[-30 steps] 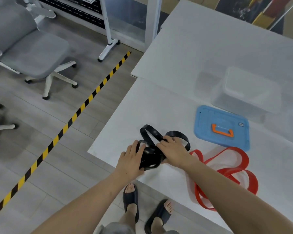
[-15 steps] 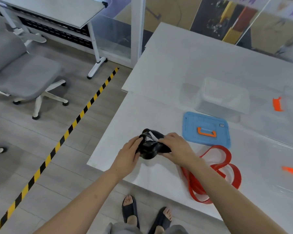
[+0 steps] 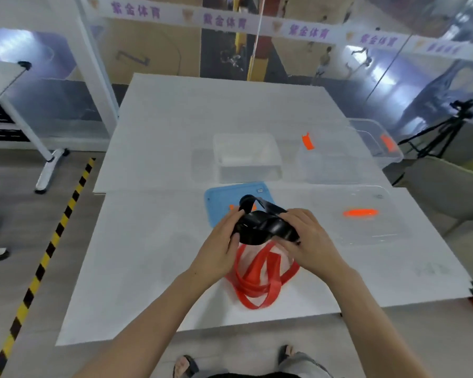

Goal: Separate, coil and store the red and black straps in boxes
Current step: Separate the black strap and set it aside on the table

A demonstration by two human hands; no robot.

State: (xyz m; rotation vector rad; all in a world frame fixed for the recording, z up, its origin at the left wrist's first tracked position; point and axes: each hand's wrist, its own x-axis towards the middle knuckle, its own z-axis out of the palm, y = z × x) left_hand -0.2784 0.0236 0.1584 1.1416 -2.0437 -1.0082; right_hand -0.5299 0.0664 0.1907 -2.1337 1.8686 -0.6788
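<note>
Holding the black strap [image 3: 262,227] bunched up between them, the person's left hand [image 3: 220,244] and right hand [image 3: 310,240] hover just above the white table [image 3: 137,255]. The fingers of both hands are curled round the folded bundle, the left at its left end and the right over its right end. One loop of the strap sticks out toward the far side.

The red strap [image 3: 260,279] lies on the table in loose, tangled loops directly under the hands, which hide part of it. Just beyond the hands a blue lid [image 3: 219,197] lies flat, with the black loop covering most of its orange handle. That lid sits between the hands and an open clear box [image 3: 246,170] farther back. A larger clear box [image 3: 336,165] with orange latches stands to the right of it. A clear lid [image 3: 366,230] with an orange handle lies flat near the right hand. A tripod [image 3: 445,129] stands on the floor at the far right, and yellow-and-black striped tape [image 3: 52,241] runs along the floor on the left.
</note>
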